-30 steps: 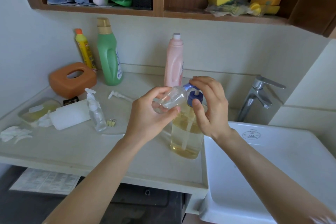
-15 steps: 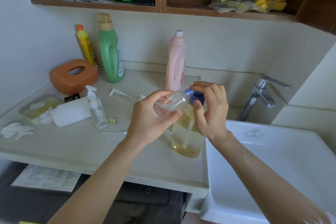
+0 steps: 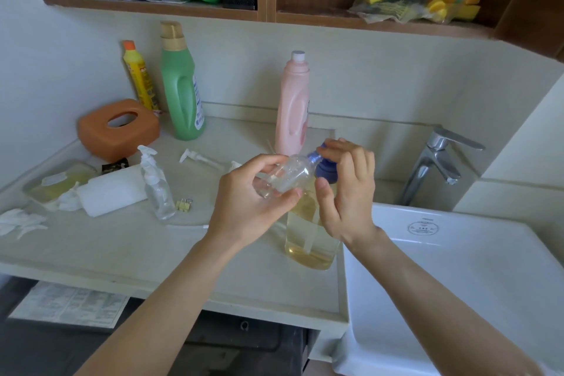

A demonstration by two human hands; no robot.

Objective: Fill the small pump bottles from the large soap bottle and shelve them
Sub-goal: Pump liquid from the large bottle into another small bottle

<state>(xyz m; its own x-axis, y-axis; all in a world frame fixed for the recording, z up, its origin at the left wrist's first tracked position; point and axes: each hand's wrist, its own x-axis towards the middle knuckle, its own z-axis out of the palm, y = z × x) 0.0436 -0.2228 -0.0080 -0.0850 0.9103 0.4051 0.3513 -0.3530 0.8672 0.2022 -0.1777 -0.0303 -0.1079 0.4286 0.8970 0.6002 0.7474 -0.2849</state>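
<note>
My left hand point(image 3: 256, 201) grips a small clear bottle point(image 3: 288, 175), tilted with its mouth against the blue pump spout of the large soap bottle point(image 3: 311, 235). That large bottle stands on the counter by the sink and holds yellow liquid. My right hand point(image 3: 345, 189) rests over its blue pump head point(image 3: 325, 169), fingers on top and thumb beside the neck. A second small clear pump bottle point(image 3: 155, 189) stands upright to the left. A loose white pump top point(image 3: 198, 159) lies on the counter behind it.
A pink bottle point(image 3: 293, 107), a green bottle point(image 3: 181, 85) and a yellow bottle point(image 3: 139, 76) stand by the wall. An orange tissue box point(image 3: 117, 128), a paper roll point(image 3: 114, 189) and clips point(image 3: 184, 204) lie left. White sink point(image 3: 457, 284) and tap point(image 3: 433, 165) at right. Wooden shelf point(image 3: 265, 14) above.
My hands and the two bottles keep the same hold. My right hand's fingers have sunk slightly on the blue pump head.
</note>
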